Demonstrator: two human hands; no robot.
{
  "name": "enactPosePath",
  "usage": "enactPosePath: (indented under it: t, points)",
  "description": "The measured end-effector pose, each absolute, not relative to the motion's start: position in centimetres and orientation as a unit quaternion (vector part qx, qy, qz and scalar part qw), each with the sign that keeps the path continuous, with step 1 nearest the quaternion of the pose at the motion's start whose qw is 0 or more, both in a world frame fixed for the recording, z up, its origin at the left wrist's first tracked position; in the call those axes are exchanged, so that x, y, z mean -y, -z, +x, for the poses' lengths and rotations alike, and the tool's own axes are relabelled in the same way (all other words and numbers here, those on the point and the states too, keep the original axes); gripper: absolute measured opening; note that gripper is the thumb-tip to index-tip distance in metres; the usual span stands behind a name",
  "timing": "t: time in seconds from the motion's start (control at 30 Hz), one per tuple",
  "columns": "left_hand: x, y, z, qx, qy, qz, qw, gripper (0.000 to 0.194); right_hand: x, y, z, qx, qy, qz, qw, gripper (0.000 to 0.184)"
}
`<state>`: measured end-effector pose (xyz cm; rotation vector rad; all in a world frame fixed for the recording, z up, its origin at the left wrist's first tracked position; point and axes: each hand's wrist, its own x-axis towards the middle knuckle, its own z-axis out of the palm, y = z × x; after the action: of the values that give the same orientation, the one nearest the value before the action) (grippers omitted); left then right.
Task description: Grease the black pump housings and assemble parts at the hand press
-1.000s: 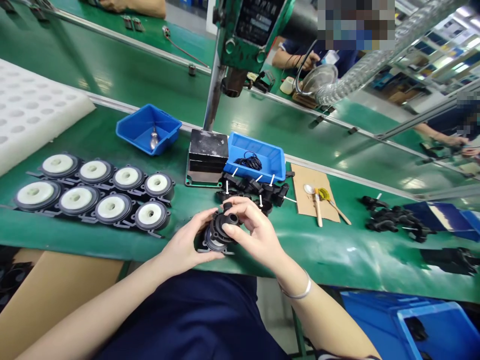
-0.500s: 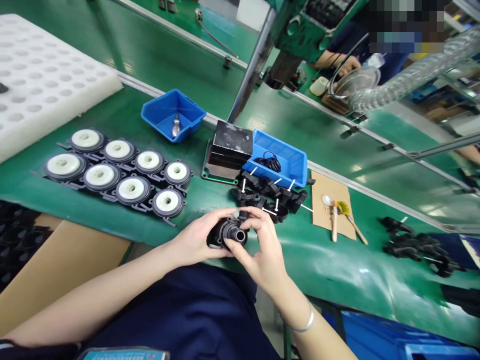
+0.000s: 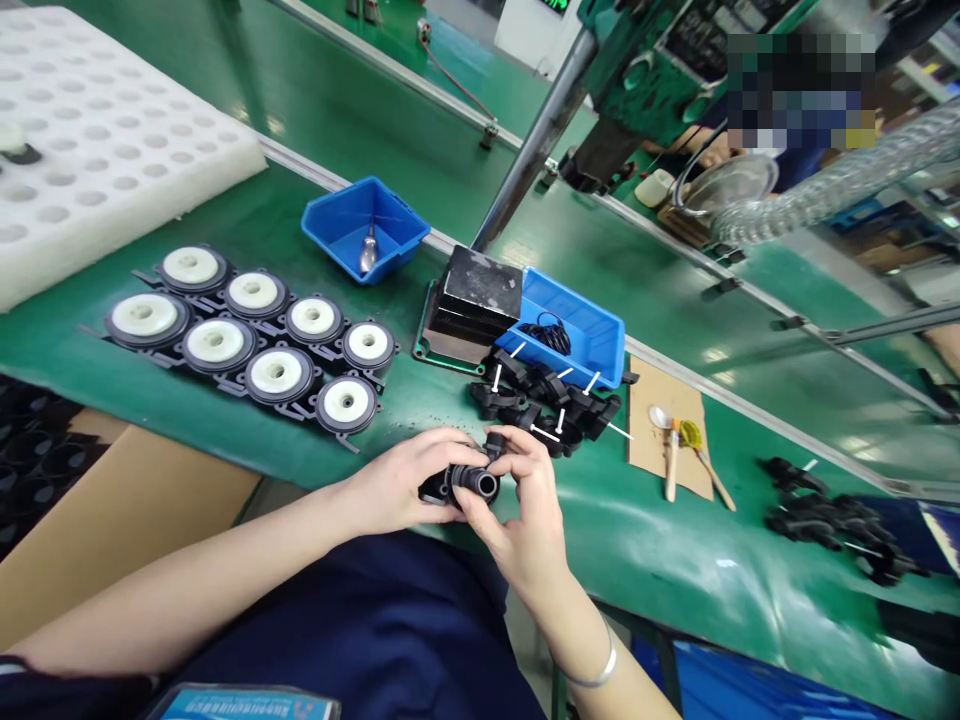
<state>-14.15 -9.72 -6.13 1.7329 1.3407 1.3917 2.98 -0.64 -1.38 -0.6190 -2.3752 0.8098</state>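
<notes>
We pinch black housing (image 3: 480, 484) between left hand (image 3: 412, 480) and right hand (image 3: 527, 510), at 6 o'clock edge of surface (image 3: 637, 530). Likely light, stiff, slick; best holds: rim (image 3: 444, 489) at 9 o'clock, side port (image 3: 493, 444) at 1 o'clock.

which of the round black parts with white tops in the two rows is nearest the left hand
The round black part with a white top at the right end of the near row; every other one lies farther from the left hand.
</notes>
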Motion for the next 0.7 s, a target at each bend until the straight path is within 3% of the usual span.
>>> enactPosePath:
  t: [0.2, 0.33, 0.4, 0.57, 0.7]
  points:
    - [9.5, 6.1, -14.2, -0.494, -0.497, 0.670, 0.245, 0.053, 0.5, 0.8, 3.4, 0.896, -0.296, -0.226, 0.241, 0.029]
    - [9.4, 2.8, -15.0, -0.503, -0.487, 0.680, 0.216, 0.059, -2.5, -4.2, 4.0, 0.930, -0.281, -0.166, 0.169, 0.047]
    - [8.9, -0.3, -16.2, -0.502, -0.486, 0.687, 0.199, 0.059, -5.2, -8.2, 3.7, 0.932, -0.238, -0.152, 0.227, 0.044]
    - [4.0, -7.0, -20.5, -0.537, -0.547, 0.609, 0.201, 0.052, -13.4, -18.3, -0.1, 0.845, -0.172, -0.112, 0.493, 0.024]
    - [-1.5, -7.4, -23.5, -0.577, -0.548, 0.550, 0.253, 0.059, -19.1, -25.6, -5.8, 0.795, -0.136, -0.075, 0.586, 0.037]
